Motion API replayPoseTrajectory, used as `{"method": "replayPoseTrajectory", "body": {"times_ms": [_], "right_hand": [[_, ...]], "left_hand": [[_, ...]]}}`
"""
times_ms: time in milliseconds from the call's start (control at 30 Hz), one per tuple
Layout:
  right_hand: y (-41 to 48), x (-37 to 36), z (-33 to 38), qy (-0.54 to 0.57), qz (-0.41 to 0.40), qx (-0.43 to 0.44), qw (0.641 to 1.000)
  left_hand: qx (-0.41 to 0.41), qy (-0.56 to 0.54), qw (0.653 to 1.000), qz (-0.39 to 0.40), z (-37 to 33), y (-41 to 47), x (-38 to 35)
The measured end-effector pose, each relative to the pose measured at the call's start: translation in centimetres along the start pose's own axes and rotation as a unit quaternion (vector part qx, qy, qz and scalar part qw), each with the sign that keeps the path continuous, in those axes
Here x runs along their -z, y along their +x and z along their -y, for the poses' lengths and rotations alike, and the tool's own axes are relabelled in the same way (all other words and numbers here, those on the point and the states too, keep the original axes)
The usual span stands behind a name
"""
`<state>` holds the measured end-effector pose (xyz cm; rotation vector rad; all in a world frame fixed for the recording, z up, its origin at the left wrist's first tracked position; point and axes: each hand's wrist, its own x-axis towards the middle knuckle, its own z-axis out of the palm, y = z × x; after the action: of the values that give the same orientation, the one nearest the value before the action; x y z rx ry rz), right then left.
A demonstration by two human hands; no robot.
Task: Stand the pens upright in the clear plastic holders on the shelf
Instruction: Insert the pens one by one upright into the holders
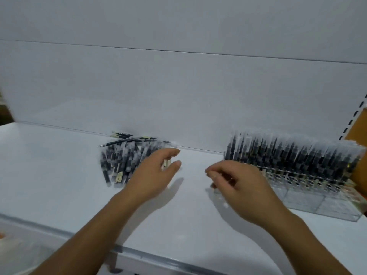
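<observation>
The pens [119,161] are piled by the back edge of the shelf [59,175], partly under the open, empty left hand [153,175]. The right hand [238,187] is curled; its hold cannot be told.

On the white shelf [59,175], a loose pile of black pens [121,161] lies near the back panel. The left hand [153,175] hovers over the pile's right edge, fingers relaxed. The right hand [238,187], blurred, its fingers curled, is just beside the clear plastic holder [317,203] filled with upright pens [288,153].
</observation>
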<state>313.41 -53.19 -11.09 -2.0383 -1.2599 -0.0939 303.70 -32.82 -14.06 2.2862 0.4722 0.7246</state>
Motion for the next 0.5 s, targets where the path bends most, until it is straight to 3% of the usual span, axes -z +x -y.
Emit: {"method": "replayPoseTrajectory", "body": {"times_ms": [133,300,400,500], "right_hand": [[2.3,-6.2,2.2,-0.034,0.146,0.063,0.987],[8.2,-11.9,2.5,-0.059,0.148,0.031,0.987],[10.7,-13.7,1.4,-0.13,0.164,0.003,0.978],[10.7,-14.3,0.6,-0.129,0.193,-0.011,0.973]], "left_hand": [[-0.104,0.177,0.977,-0.057,2.8,-2.9,2.5],[-0.01,0.249,0.968,0.033,5.2,-4.5,2.1],[0.012,0.271,0.96,0.066,5.6,-4.3,1.9],[0.024,0.3,0.95,0.082,6.0,-4.2,1.9]]}}
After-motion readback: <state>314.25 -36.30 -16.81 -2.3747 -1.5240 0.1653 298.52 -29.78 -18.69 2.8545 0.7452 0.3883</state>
